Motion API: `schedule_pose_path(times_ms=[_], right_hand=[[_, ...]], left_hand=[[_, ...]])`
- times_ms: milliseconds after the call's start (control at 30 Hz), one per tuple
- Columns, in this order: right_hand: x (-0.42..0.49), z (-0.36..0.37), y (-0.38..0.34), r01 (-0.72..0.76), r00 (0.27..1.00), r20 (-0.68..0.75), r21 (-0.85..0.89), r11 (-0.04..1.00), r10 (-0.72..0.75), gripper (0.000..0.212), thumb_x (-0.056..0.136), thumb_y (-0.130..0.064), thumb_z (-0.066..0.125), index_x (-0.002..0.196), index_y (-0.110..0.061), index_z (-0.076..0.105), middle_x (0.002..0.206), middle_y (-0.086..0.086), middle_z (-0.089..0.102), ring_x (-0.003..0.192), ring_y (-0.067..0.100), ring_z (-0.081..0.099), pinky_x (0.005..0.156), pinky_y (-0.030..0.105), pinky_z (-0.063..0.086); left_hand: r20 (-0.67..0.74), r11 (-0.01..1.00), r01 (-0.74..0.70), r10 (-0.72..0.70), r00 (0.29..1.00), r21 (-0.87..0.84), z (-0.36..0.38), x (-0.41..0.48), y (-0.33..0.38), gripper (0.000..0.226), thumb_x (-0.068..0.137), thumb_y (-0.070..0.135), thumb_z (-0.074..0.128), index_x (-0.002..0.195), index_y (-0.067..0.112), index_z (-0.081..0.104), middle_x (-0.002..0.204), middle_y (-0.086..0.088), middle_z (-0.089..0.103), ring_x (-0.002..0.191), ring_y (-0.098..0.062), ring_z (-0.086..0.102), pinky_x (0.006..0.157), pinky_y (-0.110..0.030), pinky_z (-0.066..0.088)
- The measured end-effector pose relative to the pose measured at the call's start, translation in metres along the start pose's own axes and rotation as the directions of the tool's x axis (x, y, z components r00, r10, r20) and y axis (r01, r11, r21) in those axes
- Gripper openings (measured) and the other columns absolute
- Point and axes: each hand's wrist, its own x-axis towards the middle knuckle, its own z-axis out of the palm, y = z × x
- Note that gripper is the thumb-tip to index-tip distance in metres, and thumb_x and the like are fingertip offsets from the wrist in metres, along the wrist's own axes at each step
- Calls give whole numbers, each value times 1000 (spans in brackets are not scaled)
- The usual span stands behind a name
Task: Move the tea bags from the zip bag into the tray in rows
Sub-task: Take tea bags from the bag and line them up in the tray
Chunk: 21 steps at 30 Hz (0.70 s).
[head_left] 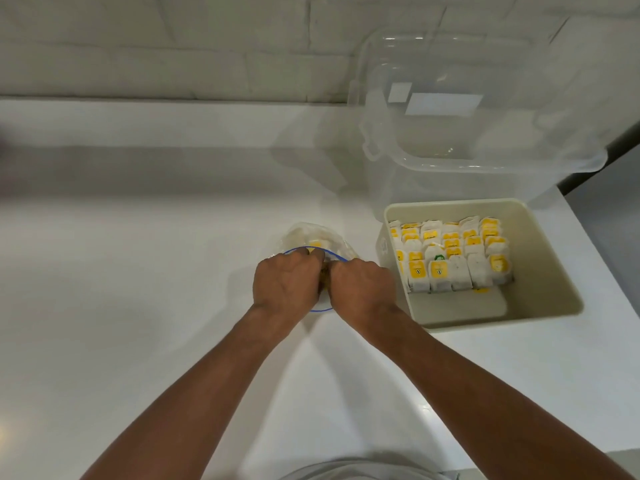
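A clear zip bag (311, 237) with a blue zip rim lies on the white counter, a few tea bags with yellow tags showing inside. My left hand (285, 284) and my right hand (363, 289) meet at its mouth, knuckles up, fingers curled into the opening and gripping the rim. The fingertips are hidden inside the bag. To the right stands a beige tray (540, 306). Rows of white tea bags (453, 258) with yellow tags fill its far half, one with a green tag. The tray's near half is bare.
A large clear plastic container (485, 133) stands tilted behind the tray, against the tiled wall. The counter's right edge (595, 244) runs just beyond the tray. White counter stretches to the left and toward me.
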Motion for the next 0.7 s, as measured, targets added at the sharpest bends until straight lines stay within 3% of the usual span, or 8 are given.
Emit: schedule_pose_path(times_ms=[200, 433, 567, 700], right_hand=[[2, 4, -1, -32, 999, -17, 25, 999, 33, 22, 99, -18, 47, 112, -21, 63, 112, 1, 69, 104, 21, 66, 82, 31, 50], [4, 10, 3, -62, 997, -38, 25, 998, 63, 24, 100, -16, 43, 109, -20, 65, 110, 2, 70, 103, 22, 67, 82, 30, 51], [7, 13, 5, -84, 993, -80, 15, 996, 85, 25, 99, -14, 45, 106, -20, 68, 106, 1, 71, 100, 22, 69, 79, 29, 52], [9, 13, 7, -89, 994, -56, 111, 990, 96, 25, 97, -16, 44, 107, -21, 65, 107, 4, 71, 101, 24, 68, 80, 31, 51]], left_hand=[[-55, 999, -9, 8, 998, -30, 7, 6, 1, 27, 40, 32, 85, 45, 26, 59, 44, 9, 51, 33, -13, 46, 46, -18, 18], [-103, 997, -67, 64, 993, -25, 13, 5, 0, 21, 52, 36, 84, 57, 29, 65, 50, 8, 54, 36, -14, 48, 47, -20, 18], [-114, 995, -83, 78, 990, -48, 12, 9, 0, 22, 52, 39, 84, 53, 29, 64, 48, 8, 53, 36, -13, 47, 48, -19, 18], [-152, 991, -134, 135, 979, 13, 15, 7, -3, 26, 54, 38, 84, 51, 24, 63, 51, 7, 54, 32, -17, 44, 47, -18, 17]])
